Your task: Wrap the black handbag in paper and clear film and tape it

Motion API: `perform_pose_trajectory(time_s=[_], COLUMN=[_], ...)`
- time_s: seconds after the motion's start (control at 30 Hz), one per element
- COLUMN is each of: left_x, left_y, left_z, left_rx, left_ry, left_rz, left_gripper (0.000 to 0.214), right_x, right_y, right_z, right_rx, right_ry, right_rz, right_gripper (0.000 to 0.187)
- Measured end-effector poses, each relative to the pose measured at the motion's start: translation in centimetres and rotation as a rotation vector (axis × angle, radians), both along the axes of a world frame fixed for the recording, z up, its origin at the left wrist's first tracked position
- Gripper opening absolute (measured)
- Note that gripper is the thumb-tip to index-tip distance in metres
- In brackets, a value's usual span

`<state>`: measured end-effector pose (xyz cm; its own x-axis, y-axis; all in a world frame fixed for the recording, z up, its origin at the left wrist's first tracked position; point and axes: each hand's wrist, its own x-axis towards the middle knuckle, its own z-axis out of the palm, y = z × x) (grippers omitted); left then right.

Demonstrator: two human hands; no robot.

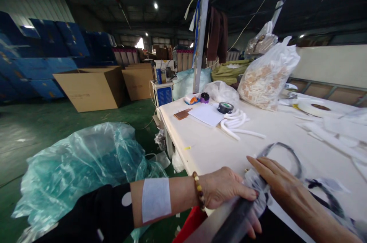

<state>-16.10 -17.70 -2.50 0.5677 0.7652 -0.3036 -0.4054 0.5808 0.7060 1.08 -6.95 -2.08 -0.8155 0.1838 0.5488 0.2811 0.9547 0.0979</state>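
My left hand, with a beaded bracelet at the wrist, is closed on a clear plastic bag that has a long dark item inside. The thumb presses on top and the fingers curl underneath. My right hand lies with straight fingers along the gathered end of the bag, touching or just above it; nothing shows in its grip. Beyond the fingers, a dark loop rests on the table, and another dark curved piece in clear plastic is to the right. What the dark item is cannot be made out.
On the white table are white foam tubes, black tape, a paper sheet, brown pieces and a filled plastic bag. Green plastic wrap covers floor at left. Cardboard boxes stand behind.
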Motion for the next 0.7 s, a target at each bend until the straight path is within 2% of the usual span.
perform_pose_trajectory(time_s=[0.1,0.2,0.37,0.5,0.6,0.7], left_x=[0.4,0.8,0.5,0.1,0.1,0.4], left_y=[0.4,0.6,0.3,0.2,0.4,0.8], left_z=[-0.5,-0.3,2.0,3.4,3.3,2.4], left_rx=[-0.007,0.047,0.067,0.036,-0.045,-0.095], left_ry=[0.045,0.066,0.081,0.116,0.169,0.165], left_rz=[0.044,0.11,0.131,0.157,0.182,0.219], left_gripper=[0.016,0.013,0.011,0.006,0.003,0.006], right_x=[-0.8,-1.3,-1.0,-0.8,-0.8,-1.1], right_y=[-1.3,-2.3,-1.3,0.3,0.2,-0.3], right_z=[-0.4,-0.9,-1.9,-2.0,-1.7,-1.5], right_rx=[0.057,0.061,-0.058,-0.045,-0.07,-0.098], right_ry=[-0.001,0.03,0.032,0.031,-0.026,-0.089], right_rz=[0.053,0.081,0.055,0.021,0.011,0.009], right_gripper=[0.055,0.059,0.058,0.049,0.045,0.041])
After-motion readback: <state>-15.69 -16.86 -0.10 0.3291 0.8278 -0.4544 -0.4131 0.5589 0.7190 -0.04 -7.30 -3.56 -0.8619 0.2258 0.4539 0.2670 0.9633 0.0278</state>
